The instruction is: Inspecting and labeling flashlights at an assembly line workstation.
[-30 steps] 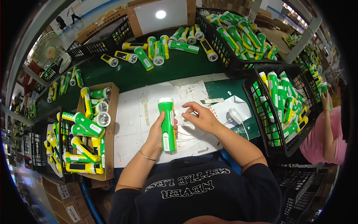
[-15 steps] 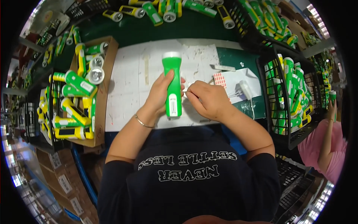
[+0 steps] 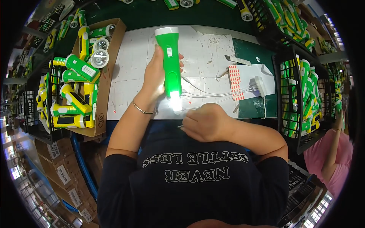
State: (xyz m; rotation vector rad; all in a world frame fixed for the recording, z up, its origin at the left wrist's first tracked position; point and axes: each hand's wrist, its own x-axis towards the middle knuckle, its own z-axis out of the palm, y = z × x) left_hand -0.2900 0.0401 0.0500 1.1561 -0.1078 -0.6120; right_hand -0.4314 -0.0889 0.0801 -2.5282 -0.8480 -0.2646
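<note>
A green flashlight [image 3: 172, 60] with a white head stands out over the white work surface, its head pointing away from me. My left hand [image 3: 154, 72] is wrapped round its middle. A white switch shows on the upward face, and the tail end glows bright white. My right hand [image 3: 207, 123] is curled closed near the table's front edge, apart from the flashlight. A thin, metal-looking tip pokes out by its fingertips; what it belongs to is hidden. Thin white cables [image 3: 213, 94] run from a white charger block [image 3: 260, 86] toward the flashlight's tail.
A cardboard box [image 3: 111, 62] of green and yellow flashlights stands at the left. Black crates [image 3: 279, 76] with more flashlights are on the right. A red-patterned sheet [image 3: 236, 81] and a flat grey tool [image 3: 238, 60] lie between. A person in pink [image 3: 329, 155] sits far right.
The flashlight has been turned: its switch now faces up instead of the label. The tail end has lit up. My right hand has drawn away from it, back toward my body.
</note>
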